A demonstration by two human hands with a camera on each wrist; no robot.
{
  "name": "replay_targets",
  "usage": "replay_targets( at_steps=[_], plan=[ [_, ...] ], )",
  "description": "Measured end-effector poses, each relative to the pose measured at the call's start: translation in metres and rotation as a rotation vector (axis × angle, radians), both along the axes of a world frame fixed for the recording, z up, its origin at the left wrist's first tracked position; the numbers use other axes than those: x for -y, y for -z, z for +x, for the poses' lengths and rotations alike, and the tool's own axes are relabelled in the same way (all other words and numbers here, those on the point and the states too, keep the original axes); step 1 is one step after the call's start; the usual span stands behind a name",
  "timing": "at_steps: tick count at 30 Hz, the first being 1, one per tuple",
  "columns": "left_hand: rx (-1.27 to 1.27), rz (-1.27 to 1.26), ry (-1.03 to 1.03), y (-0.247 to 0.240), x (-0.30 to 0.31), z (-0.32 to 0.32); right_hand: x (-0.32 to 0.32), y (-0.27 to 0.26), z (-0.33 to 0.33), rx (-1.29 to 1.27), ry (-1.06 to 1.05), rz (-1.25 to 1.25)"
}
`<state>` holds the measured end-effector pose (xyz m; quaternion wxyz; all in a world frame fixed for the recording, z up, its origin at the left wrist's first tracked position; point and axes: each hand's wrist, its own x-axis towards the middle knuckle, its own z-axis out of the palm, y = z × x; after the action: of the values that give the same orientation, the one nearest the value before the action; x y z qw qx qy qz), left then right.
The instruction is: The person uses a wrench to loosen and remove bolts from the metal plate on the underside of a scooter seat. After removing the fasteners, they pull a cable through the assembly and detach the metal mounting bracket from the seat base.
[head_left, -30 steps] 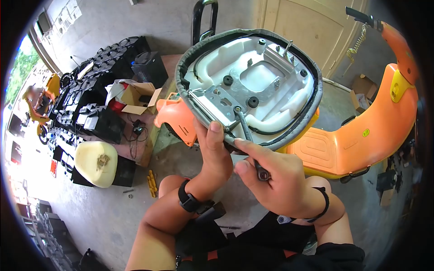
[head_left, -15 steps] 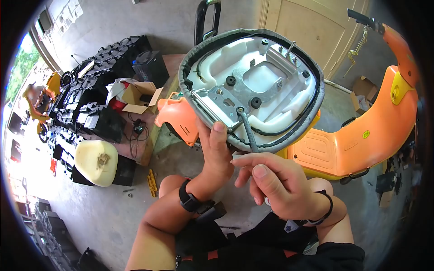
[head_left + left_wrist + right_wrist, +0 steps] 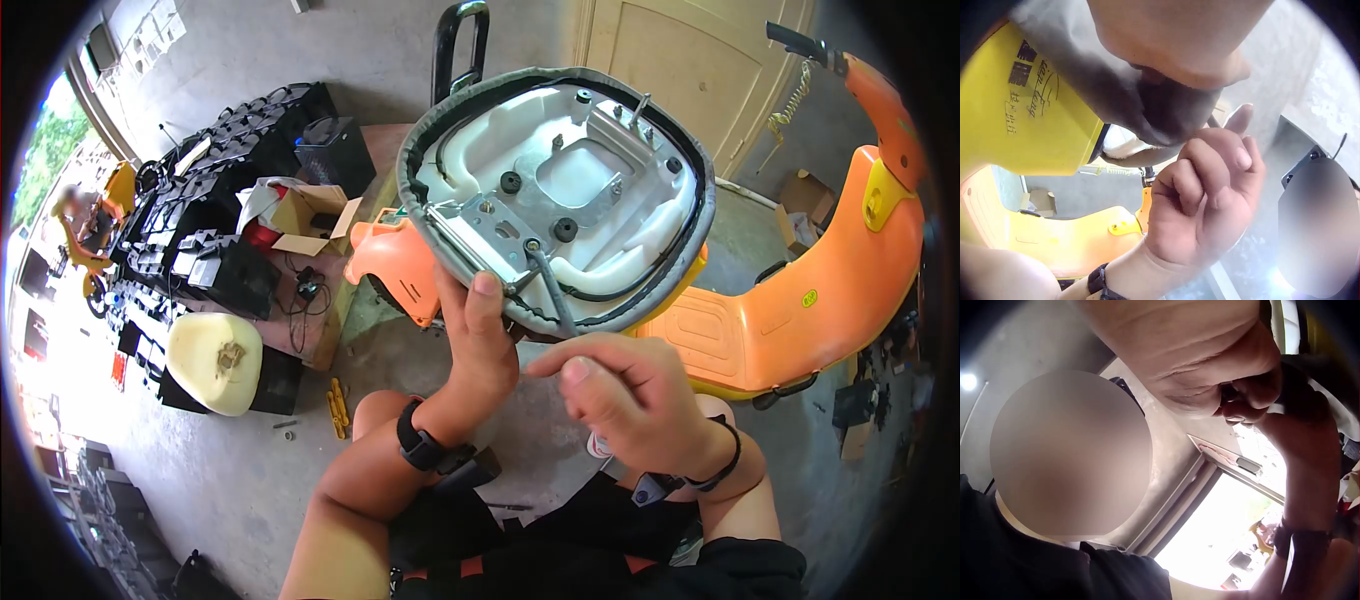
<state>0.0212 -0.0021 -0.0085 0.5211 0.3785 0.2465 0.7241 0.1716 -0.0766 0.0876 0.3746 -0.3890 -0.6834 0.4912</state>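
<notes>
Head view, centre: my right hand (image 3: 645, 400) is now hiding the end of the wrench (image 3: 551, 290), fingers curling, grip untellable, probably mid-turn; my left hand (image 3: 482, 345) is pinching the upturned seat (image 3: 578, 180).

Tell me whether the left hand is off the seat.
No, in the head view the left hand holds the seat by its near rim.

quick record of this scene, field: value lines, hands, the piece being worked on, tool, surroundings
left hand: thumb over the rim of the seat
right hand: at the wrench's lower end, grip hidden
workpiece: seat, underside facing the head camera
tool: wrench, upper end at a fastener
vehicle: orange scooter body, to the right
left background: black boxes, open cardboard box, cream pad
</notes>
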Motion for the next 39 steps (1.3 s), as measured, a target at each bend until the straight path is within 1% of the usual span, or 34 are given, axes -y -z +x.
replay_targets(
  at_steps=[1,2,4,5,7,8,9,12,14,15,16,18,19,21,24,27,28,30,31,33,34,36,37,38,39],
  plan=[
    [-0.003,-0.006,0.029,-0.004,0.003,-0.001,-0.001,-0.004,0.002,-0.04,-0.002,-0.126],
    [-0.006,-0.012,0.059,-0.006,0.004,-0.002,-0.001,-0.005,0.002,-0.04,-0.004,-0.126],
    [-0.032,0.011,0.031,-0.002,0.001,-0.002,0.001,-0.004,-0.001,-0.122,0.034,-0.166],
    [-0.037,0.008,0.022,-0.001,0.001,-0.002,0.003,-0.001,-0.006,-0.121,0.034,-0.167],
    [-0.042,0.005,0.016,0.001,-0.001,0.0,0.006,0.011,-0.019,-0.002,0.042,0.218],
    [0.005,0.006,0.035,0.005,-0.003,0.0,0.005,0.014,-0.02,-0.002,0.045,0.218],
    [0.05,0.007,0.054,0.006,-0.004,0.0,0.004,0.016,-0.021,0.008,0.037,0.211],
    [0.021,0.009,0.07,-0.002,0.001,-0.001,0.001,0.009,-0.011,-0.014,0.03,0.142],
    [-0.005,-0.003,0.053,-0.008,0.003,-0.001,0.001,-0.003,-0.006,-0.186,0.12,-0.038],
    [-0.031,-0.016,0.045,-0.009,0.003,-0.001,0.0,-0.006,-0.004,-0.128,0.112,0.04],
    [-0.029,-0.016,0.045,-0.008,0.002,-0.002,-0.001,-0.004,-0.003,-0.126,0.112,0.04],
    [0.005,0.013,0.064,-0.004,0.0,-0.003,-0.003,0.004,-0.003,-0.02,0.098,0.18],
    [0.005,0.012,0.064,-0.003,-0.001,-0.003,-0.006,0.008,-0.004,-0.019,0.097,0.179],
    [0.006,0.008,0.043,-0.003,-0.002,-0.001,-0.015,0.014,-0.006,0.024,0.105,0.582],
    [-0.054,0.036,0.034,-0.001,-0.004,-0.003,-0.017,0.01,-0.003,0.101,0.092,0.615],
    [-0.032,0.014,0.079,-0.006,0.0,-0.006,-0.015,0.012,-0.01,0.157,0.107,0.667],
    [-0.034,0.013,0.079,-0.005,0.0,-0.005,-0.013,0.011,-0.009,0.156,0.108,0.666],
    [0.002,-0.01,0.053,-0.004,0.0,-0.002,-0.007,0.001,-0.006,0.033,0.194,0.283],
    [0.002,-0.009,0.051,-0.002,0.0,-0.003,-0.005,-0.003,-0.005,0.032,0.193,0.284],
    [-0.002,-0.001,0.113,0.004,-0.002,-0.007,-0.005,-0.01,-0.004,-0.079,0.257,0.103],
    [-0.001,-0.001,0.112,0.003,-0.001,-0.005,-0.009,-0.006,-0.003,-0.078,0.257,0.104],
    [0.051,-0.003,0.067,-0.001,0.0,0.0,-0.019,0.005,-0.003,0.215,0.195,0.754],
    [0.053,-0.002,0.068,-0.001,0.0,0.0,-0.021,0.002,-0.004,0.315,0.133,0.887],
    [0.048,-0.005,0.066,-0.002,0.0,-0.001,-0.02,0.004,-0.006,0.315,0.133,0.889],
    [0.042,-0.007,0.065,-0.002,0.0,-0.002,-0.019,0.007,-0.009,0.297,0.179,0.873]
  ],
)
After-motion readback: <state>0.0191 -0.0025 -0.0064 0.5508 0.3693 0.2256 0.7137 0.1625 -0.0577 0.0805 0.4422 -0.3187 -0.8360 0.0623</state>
